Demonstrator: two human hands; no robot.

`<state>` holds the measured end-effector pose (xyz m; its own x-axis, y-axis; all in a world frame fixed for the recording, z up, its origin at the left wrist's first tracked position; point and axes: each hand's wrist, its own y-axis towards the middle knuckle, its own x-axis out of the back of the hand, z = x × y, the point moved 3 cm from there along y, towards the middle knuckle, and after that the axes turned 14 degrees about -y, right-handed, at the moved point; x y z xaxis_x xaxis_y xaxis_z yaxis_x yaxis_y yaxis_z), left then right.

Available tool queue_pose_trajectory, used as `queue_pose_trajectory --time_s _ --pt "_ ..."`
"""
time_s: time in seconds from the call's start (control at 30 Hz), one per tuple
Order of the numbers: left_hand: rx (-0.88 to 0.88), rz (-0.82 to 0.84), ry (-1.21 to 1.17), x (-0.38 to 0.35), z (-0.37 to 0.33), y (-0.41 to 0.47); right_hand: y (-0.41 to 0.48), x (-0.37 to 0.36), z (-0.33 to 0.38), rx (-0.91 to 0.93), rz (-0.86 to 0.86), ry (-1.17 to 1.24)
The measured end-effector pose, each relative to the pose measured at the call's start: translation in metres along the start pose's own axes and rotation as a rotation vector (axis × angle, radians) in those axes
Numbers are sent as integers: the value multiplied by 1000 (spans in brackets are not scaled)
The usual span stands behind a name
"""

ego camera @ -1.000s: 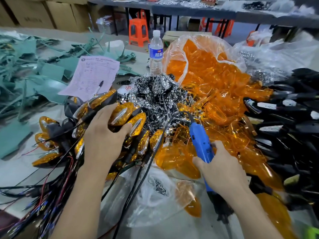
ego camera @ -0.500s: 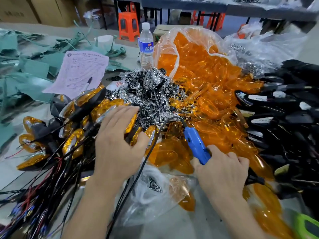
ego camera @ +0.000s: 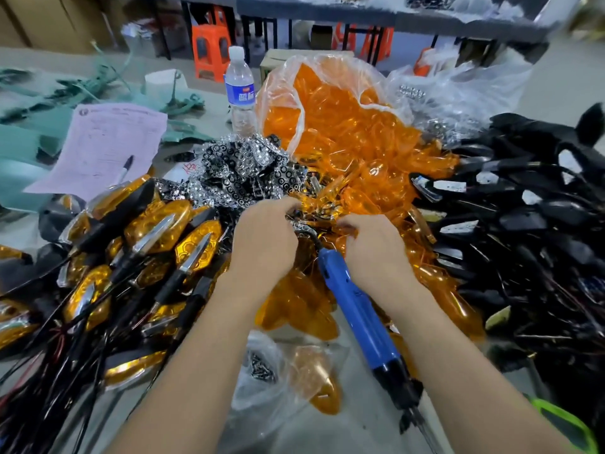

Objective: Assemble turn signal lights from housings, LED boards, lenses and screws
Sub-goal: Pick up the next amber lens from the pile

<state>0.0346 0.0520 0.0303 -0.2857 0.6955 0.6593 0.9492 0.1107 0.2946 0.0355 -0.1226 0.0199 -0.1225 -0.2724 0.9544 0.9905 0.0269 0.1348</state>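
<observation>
Two hands, left hand (ego camera: 265,239) and right hand (ego camera: 376,249), flank the screwdriver (ego camera: 357,309); fingers (ego camera: 278,209) curled, contents hidden. Lenses (ego camera: 386,172) look light, slick: pinch edges.

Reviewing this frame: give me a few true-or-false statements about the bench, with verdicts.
1. The blue screwdriver lies between the two forearms. True.
2. The water bottle lies on its side. False: it stands upright.
3. A pen rests on the pink sheet. True.
4. The black housings are piled on the person's left. False: they are on the right; finished lights are on the left.
5. The orange lenses sit in a cardboard box. False: they spill from a clear plastic bag.
</observation>
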Motion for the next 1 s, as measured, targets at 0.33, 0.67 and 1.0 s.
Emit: queue_pose_trajectory --time_s 0.33,0.67,1.0 --pt "63 86 36 -3 13 38 34 -17 -25 192 107 -281" --pt "51 169 -299 -27 -7 28 29 11 -53 -77 158 286" --pt "107 534 -1041 -45 -27 -3 9 5 -33 -193 418 1009"
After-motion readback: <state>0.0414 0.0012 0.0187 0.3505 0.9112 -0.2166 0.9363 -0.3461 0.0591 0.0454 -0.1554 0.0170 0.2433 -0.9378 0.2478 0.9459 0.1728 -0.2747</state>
